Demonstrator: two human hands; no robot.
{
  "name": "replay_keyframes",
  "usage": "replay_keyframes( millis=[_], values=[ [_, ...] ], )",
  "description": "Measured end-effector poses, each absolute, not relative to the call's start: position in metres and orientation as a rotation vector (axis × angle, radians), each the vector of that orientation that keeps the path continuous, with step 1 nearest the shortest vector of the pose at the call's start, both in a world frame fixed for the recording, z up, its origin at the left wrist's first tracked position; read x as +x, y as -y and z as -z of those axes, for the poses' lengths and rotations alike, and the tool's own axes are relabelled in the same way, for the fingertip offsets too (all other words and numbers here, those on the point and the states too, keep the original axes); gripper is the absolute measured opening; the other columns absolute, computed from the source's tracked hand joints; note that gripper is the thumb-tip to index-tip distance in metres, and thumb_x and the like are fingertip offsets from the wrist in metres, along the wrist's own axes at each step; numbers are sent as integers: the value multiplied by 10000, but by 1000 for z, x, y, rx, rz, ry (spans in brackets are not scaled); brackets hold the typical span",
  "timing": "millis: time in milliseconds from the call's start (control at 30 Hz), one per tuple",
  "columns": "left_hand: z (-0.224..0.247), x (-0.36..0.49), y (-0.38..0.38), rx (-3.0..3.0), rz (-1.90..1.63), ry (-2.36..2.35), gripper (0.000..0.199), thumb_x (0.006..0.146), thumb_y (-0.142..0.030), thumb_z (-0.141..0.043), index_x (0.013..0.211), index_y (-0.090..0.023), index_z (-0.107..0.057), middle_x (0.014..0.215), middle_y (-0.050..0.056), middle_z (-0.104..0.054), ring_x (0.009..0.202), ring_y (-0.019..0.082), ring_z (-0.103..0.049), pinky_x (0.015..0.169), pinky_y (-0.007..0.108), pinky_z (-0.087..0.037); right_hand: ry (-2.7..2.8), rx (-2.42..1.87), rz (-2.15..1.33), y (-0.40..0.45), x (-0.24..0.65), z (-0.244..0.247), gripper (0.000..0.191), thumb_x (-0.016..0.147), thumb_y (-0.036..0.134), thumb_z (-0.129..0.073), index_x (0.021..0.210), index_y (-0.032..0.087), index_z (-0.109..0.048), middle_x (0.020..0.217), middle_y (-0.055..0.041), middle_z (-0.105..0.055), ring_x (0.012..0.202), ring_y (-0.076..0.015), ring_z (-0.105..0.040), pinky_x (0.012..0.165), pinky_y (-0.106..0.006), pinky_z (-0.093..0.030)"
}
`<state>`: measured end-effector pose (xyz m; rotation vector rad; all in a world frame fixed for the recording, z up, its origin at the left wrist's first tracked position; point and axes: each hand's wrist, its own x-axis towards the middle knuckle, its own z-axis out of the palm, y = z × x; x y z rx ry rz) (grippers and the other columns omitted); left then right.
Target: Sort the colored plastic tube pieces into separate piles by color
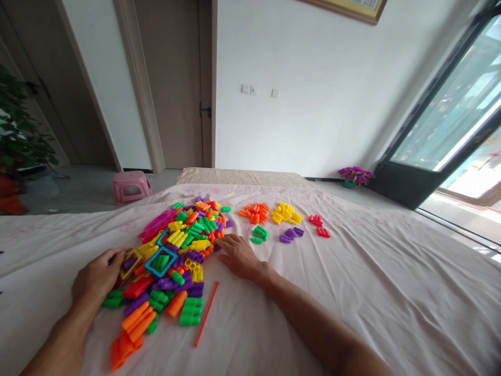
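A large heap of coloured plastic building pieces [188, 240] lies on the cloth before me, with bullet-shaped pegs, joined tubes and square frames in it. At its left edge, the bent fingers of my left hand [96, 277] close on the side of a yellow square frame [131, 265]; some fingertips are hidden. A blue square frame [161, 262] rests on top of the heap. My right hand [239, 257] lies palm down at the heap's right side, its fingers stretched out and touching the outer pieces. Nothing shows in its grasp.
Beyond my right hand lie small groups of orange pegs [255, 213], yellow pegs [286, 213], green pegs [259, 234], purple pegs [291, 235] and red pegs [320, 225]. A thin red stick [206, 313] lies near me. A pink stool [132, 187] stands past the cloth [371, 277].
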<state>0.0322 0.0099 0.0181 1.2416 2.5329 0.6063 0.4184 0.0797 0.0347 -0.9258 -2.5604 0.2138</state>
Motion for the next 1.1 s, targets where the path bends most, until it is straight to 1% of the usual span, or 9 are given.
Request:
replay_keyframes(
  millis=[100, 200, 433, 500, 600, 733, 867, 1000, 1100],
  values=[
    [-17, 31, -10, 1242, -596, -2539, 652, 913, -666, -314, 1281, -291, -700, 1125, 122, -741, 880, 287, -640, 720, 329, -440, 2537, -952, -232, -80, 420, -33, 360, 919, 258, -689, 1272, 206, -645, 1166, -83, -713, 1093, -240, -601, 950, -380, -453],
    [-14, 29, -12, 1255, -600, -2545, 648, 913, -662, -310, 1274, -295, -704, 1110, 119, -745, 860, 281, -635, 704, 323, -435, 2481, -1019, -217, -76, 422, -33, 216, 940, 237, -655, 1150, 210, -694, 1020, -55, -726, 1005, -213, -600, 913, -343, -438],
    [-13, 29, -12, 1264, -577, -2564, 643, 920, -654, -298, 1275, -303, -702, 1101, 114, -749, 840, 270, -641, 696, 316, -438, 2549, -1185, -114, -67, 408, -35, 432, 933, 538, -644, 1224, 220, -635, 1140, -84, -671, 1058, -249, -551, 890, -375, -406],
    [-14, 30, -11, 1265, -573, -2568, 641, 919, -655, -303, 1274, -303, -703, 1109, 113, -749, 842, 272, -644, 695, 316, -440, 2533, -1223, -112, -68, 405, -34, 391, 953, 499, -624, 1233, 227, -631, 1149, -80, -663, 1062, -247, -546, 894, -378, -400],
    [-16, 31, -11, 1272, -587, -2570, 621, 924, -637, -314, 1253, -294, -714, 1092, 109, -754, 832, 269, -646, 689, 314, -443, 2495, -1245, -123, -70, 407, -31, 312, 933, 322, -639, 1233, 238, -643, 1130, -66, -667, 1071, -235, -543, 900, -360, -395],
    [-16, 31, -10, 1270, -615, -2564, 590, 920, -625, -342, 1230, -297, -722, 1081, 96, -758, 809, 256, -642, 679, 305, -437, 2444, -1226, -121, -71, 414, -28, 355, 829, 168, -646, 1178, 224, -672, 1102, -61, -682, 1064, -236, -546, 889, -350, -399],
    [-16, 32, -10, 1248, -628, -2555, 590, 914, -631, -351, 1233, -300, -720, 1067, 94, -756, 799, 249, -632, 668, 300, -428, 2463, -1136, -159, -68, 416, -29, 377, 832, 202, -671, 1209, 227, -660, 1130, -60, -687, 1073, -233, -552, 921, -356, -402],
    [-15, 31, -11, 1252, -626, -2550, 608, 913, -641, -340, 1247, -297, -713, 1085, 105, -749, 808, 252, -627, 676, 304, -430, 2464, -1131, -180, -67, 415, -27, 253, 884, 320, -714, 1110, 210, -687, 1086, -63, -700, 1043, -224, -572, 906, -343, -414],
    [-14, 29, -11, 1261, -607, -2550, 626, 911, -649, -330, 1260, -291, -706, 1087, 112, -745, 811, 263, -625, 682, 311, -433, 2476, -1137, -172, -68, 424, -26, 241, 900, 352, -722, 1085, 199, -695, 1042, -63, -706, 993, -215, -590, 877, -328, -428]
  ],
)
